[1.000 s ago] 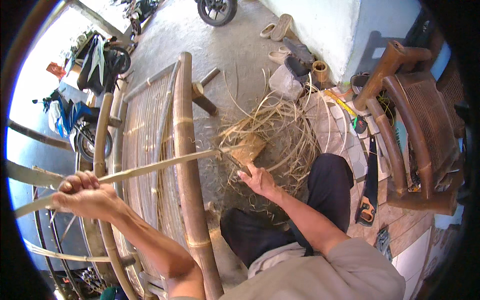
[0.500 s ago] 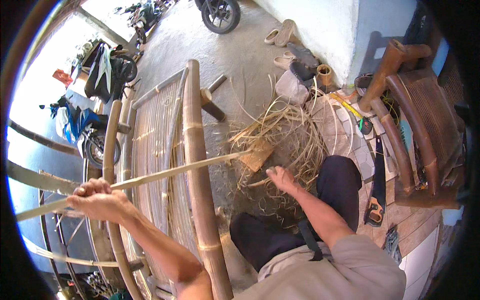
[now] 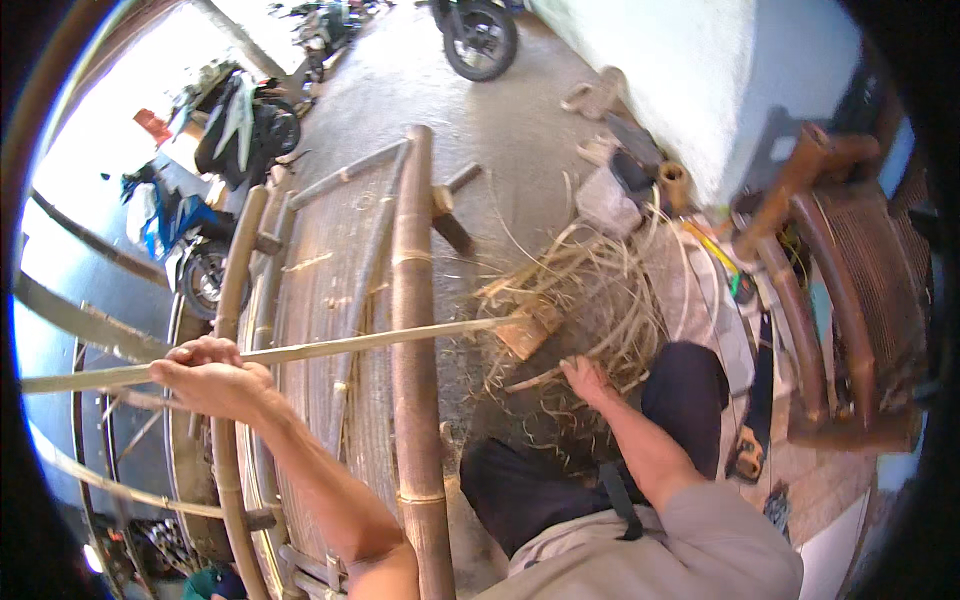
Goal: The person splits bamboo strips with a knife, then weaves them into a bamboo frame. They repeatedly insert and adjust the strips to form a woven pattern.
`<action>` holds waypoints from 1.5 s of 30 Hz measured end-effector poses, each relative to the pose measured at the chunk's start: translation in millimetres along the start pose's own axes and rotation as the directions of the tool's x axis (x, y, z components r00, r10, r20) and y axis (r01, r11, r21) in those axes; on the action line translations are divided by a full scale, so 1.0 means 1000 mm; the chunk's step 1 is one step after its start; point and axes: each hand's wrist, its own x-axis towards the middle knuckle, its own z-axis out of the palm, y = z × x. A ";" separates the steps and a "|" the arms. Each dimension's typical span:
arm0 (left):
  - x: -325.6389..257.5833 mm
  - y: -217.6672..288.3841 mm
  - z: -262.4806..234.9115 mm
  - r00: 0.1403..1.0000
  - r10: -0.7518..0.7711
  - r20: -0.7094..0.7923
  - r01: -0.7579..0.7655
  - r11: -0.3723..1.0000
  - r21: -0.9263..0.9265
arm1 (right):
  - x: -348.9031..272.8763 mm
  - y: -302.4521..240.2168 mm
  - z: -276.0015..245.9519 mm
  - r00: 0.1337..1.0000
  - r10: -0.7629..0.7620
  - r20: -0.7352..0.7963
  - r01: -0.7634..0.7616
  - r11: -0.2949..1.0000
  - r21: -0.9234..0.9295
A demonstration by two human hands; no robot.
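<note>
Left hand [image 3: 210,378] fisted around long rattan strip [image 3: 330,345]. Strip's long axis runs left-right, crossing over thick bamboo post [image 3: 415,330] of woven frame [image 3: 320,330]; right end at wood block [image 3: 530,330]. Right hand [image 3: 588,380] nearer to block, fingers curled on loose fibre pile [image 3: 600,290] on floor. Rattan chair [image 3: 850,300] stands right.

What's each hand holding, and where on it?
Left hand: fingers closed around the long cane strip, near its left end. Right hand: down in the loose cane strands; grip cannot be told.
</note>
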 end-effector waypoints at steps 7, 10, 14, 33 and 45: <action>0.001 -0.002 -0.047 0.987 -0.141 -0.082 0.113 0.954 -0.277 | 0.002 -0.016 -0.023 0.966 0.224 0.127 -0.203 0.966 -0.162; 0.037 0.023 -0.097 0.979 -0.037 -0.200 -0.025 0.954 -0.300 | 0.006 -0.014 -0.032 0.980 0.162 0.116 -0.129 0.961 -0.246; 0.078 0.044 -0.178 0.974 -0.015 -0.227 -0.063 0.941 -0.331 | 0.002 -0.025 -0.033 0.988 0.150 0.047 -0.123 0.922 -0.367; -0.080 -0.026 -0.239 0.827 -0.544 -0.144 0.370 0.718 -0.589 | -0.094 -0.284 -0.016 0.828 -0.414 0.378 -0.339 0.167 0.926; -0.031 -0.010 -0.355 0.771 0.010 -0.637 0.320 0.859 0.400 | 0.007 -0.309 -0.051 0.915 -0.384 0.124 -0.056 0.183 0.981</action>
